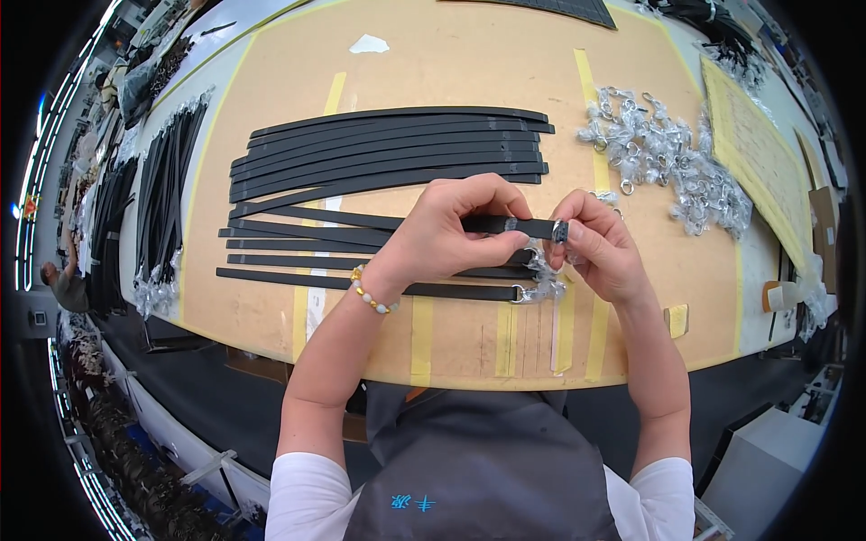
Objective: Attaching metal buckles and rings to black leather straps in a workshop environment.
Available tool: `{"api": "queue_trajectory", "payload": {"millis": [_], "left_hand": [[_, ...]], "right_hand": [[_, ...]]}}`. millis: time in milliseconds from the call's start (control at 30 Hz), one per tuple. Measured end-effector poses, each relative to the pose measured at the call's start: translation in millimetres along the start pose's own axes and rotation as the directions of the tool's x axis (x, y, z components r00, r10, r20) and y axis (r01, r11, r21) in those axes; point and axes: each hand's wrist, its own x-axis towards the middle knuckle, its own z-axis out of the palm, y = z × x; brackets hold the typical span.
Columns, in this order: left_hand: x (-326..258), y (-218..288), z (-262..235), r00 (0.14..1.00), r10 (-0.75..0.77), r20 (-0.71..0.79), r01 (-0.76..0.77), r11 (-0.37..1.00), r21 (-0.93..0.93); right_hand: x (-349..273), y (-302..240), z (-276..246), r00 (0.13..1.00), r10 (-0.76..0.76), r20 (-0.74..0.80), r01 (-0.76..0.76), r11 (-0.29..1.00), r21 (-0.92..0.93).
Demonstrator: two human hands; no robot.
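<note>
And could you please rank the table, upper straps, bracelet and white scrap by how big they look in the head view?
Table
Upper straps
Bracelet and white scrap: too alike to rank, and the bracelet looks nearer the camera.

Clock centred on hands, over tan flat worktable (469,68). Long flat black strap (535,229) between left hand (451,230) and right hand (595,243); small silver metal ring (560,231) at its 3 o'clock end. 10 o'clock: close-laid row of flat black straps (388,147). 9 o'clock: looser fan of flat black straps (280,260). 2 o'clock: heap of silver metal clasps in clear plastic (636,140); farther out, yellow-edged flat rectangular board (756,153). 11 o'clock, far: white irregular flat scrap (368,43). 4 o'clock: small yellow block (677,320), near table's edge.
</note>
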Motion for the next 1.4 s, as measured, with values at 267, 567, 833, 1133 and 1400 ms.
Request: {"api": "queue_trajectory", "payload": {"millis": [267, 567, 833, 1133, 1400], "left_hand": [[-3.4, 8.6, 10.7, 0.991, 0.124, -0.041, -0.120, 0.989, 0.082], [-7.1, 9.6, 21.3, 0.947, 0.319, -0.032, -0.302, 0.920, 0.249], [-6.5, 0.6, 28.9, 0.948, 0.308, 0.079, -0.309, 0.832, 0.461], [-3.1, -1.0, 23.9, 0.988, 0.150, 0.025, -0.149, 0.933, 0.327], [-3.5, -1.9, 24.6, 0.989, 0.148, 0.022, -0.147, 0.927, 0.344]], "right_hand": [[0.5, 5.4, 9.5, 0.998, -0.038, -0.052, 0.042, 0.996, 0.078], [-1.7, -0.7, 6.7, 0.997, 0.071, 0.030, -0.070, 0.997, -0.035], [-6.3, -1.8, 24.2, 0.968, 0.179, -0.176, -0.229, 0.917, -0.326], [-6.3, -8.4, 19.8, 0.942, 0.290, -0.169, -0.325, 0.916, -0.237], [-6.0, -7.9, 18.7, 0.942, 0.296, -0.160, -0.329, 0.909, -0.254]]}}
